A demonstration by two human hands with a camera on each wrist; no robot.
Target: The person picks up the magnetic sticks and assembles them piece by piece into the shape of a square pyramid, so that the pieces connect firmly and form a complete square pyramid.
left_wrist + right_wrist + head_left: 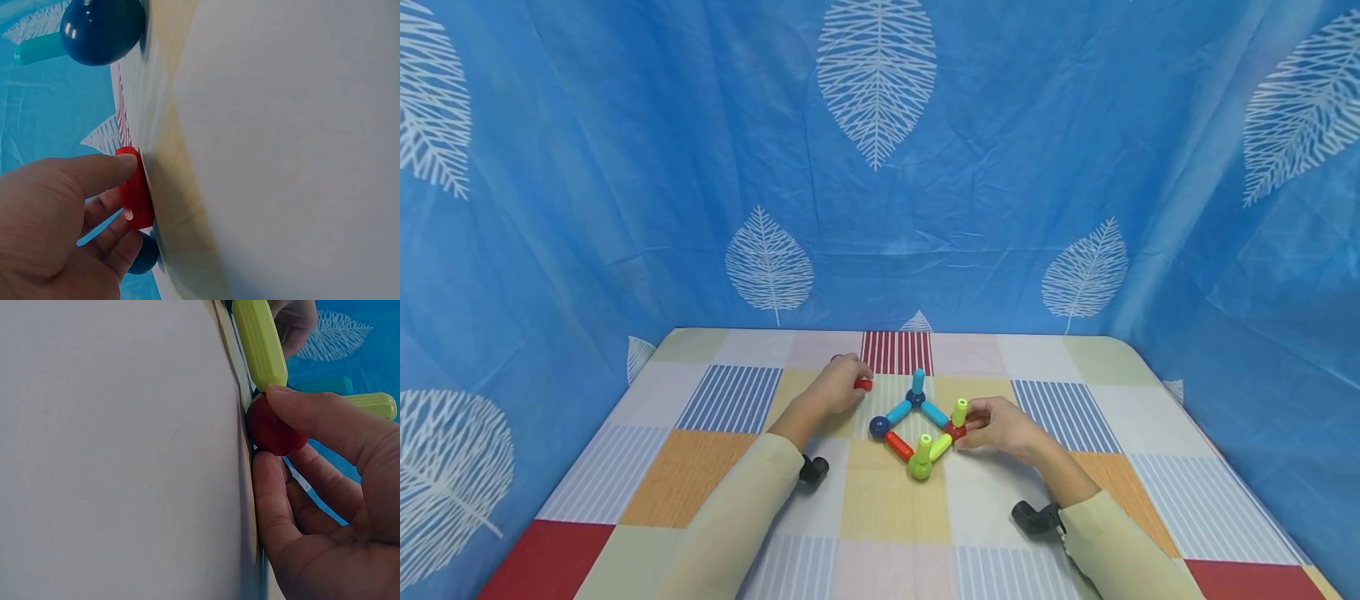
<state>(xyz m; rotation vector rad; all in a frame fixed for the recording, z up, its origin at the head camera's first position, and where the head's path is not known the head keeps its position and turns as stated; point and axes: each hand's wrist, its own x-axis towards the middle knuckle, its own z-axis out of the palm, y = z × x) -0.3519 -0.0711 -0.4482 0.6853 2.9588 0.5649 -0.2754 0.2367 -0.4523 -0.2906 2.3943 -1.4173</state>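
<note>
A four-sided figure of coloured rods and balls lies on the table. My right hand [1000, 429] pinches its red ball [275, 428] between thumb and fingers; a yellow-green rod [959, 413] stands up from that ball. Left of the figure, my left hand [841, 385] holds a loose red rod [136, 190] between thumb and fingers, close to the tabletop. Beyond those fingers sits a dark blue ball [145, 255], partly hidden. The figure's other corners are a green ball [920, 468] in front, a dark blue ball [879, 428] at left and another dark blue ball [915, 400] behind.
Light blue rods [898, 412] form the figure's far sides; a red rod [898, 446] and a yellow-green rod [941, 447] form the near ones. Upright rods stand on the back and front balls. A patchwork cloth [895, 508] covers the table, with a blue leaf-print curtain [880, 250] around it.
</note>
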